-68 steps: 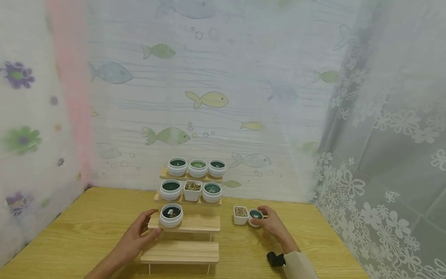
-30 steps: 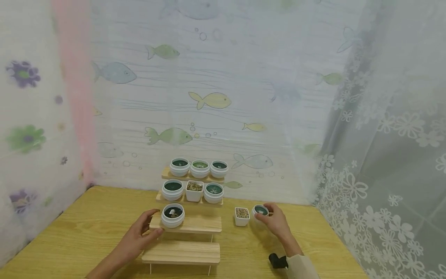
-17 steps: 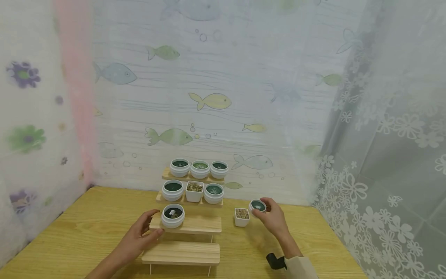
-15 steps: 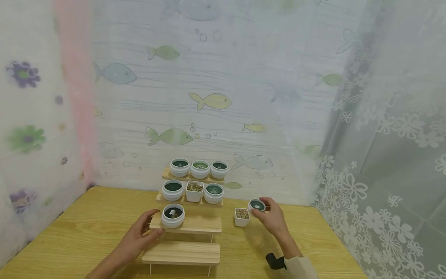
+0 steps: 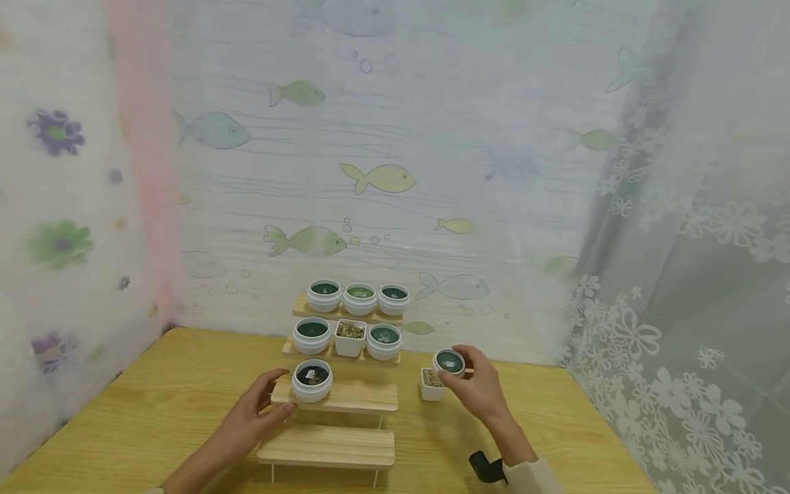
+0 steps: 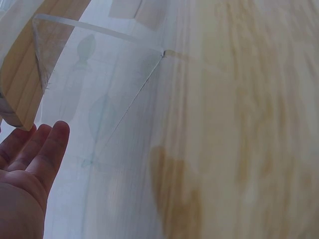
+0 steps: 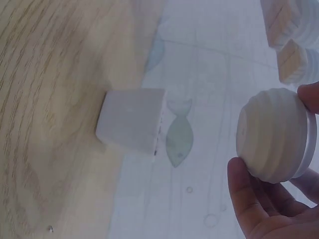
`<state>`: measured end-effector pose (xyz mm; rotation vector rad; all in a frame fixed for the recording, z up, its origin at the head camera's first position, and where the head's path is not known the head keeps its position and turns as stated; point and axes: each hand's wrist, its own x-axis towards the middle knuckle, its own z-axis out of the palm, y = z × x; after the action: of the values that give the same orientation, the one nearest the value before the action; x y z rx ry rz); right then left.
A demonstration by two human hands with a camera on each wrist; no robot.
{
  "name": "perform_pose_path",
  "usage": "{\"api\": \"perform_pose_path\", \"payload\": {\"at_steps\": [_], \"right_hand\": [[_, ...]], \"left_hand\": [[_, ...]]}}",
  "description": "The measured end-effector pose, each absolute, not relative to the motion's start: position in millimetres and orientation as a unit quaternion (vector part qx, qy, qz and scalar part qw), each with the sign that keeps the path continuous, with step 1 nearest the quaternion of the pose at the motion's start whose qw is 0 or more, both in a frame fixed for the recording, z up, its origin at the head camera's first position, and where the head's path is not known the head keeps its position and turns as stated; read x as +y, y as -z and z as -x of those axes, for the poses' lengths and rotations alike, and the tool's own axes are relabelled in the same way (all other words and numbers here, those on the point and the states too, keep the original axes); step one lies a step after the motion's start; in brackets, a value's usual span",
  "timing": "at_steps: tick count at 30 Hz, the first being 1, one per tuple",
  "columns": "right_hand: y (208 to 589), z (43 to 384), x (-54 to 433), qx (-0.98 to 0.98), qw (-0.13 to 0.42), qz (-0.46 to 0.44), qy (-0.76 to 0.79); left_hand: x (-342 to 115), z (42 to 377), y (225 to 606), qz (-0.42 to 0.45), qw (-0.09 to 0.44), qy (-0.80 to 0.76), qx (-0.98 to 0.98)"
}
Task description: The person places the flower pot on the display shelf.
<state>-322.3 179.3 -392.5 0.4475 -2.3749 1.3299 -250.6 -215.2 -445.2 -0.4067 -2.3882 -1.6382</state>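
Note:
My right hand (image 5: 478, 387) pinches a small round white pot (image 7: 274, 137) with ribbed sides, thumb and fingers at opposite sides. The pot's top is dark green with white flecks. It is raised clear of the table, overlapping a square white pot (image 5: 432, 391) of beige bits in the head view. My left hand (image 5: 256, 408) is at the left end of a wooden stepped rack's second-lowest shelf (image 5: 364, 396), fingertips right at the board's end (image 6: 22, 99). A round white pot (image 5: 311, 381) with dark contents and a white piece stands on that shelf's left end.
The rack's upper two shelves carry several round white pots (image 5: 325, 296) and one square pot (image 5: 350, 339) of beige bits. Its lowest shelf (image 5: 327, 446) is bare. A black elbow-shaped piece (image 5: 485, 468) is by the right sleeve. A fish-print curtain (image 5: 395, 206) hangs behind the table (image 5: 154, 405).
My right hand has lifted the round pot from the table beside the square pot and brought it leftward, close over the square pot. My left hand has stayed at the shelf end.

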Motion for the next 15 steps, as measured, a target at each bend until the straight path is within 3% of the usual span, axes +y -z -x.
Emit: {"api": "perform_pose_path", "payload": {"at_steps": [15], "right_hand": [[382.6, 305.5, 158.4, -0.832, 0.192, -0.207, -0.478]], "left_hand": [[-215.1, 250.5, 444.5, 0.138, 0.106, 0.556, -0.813]]}}
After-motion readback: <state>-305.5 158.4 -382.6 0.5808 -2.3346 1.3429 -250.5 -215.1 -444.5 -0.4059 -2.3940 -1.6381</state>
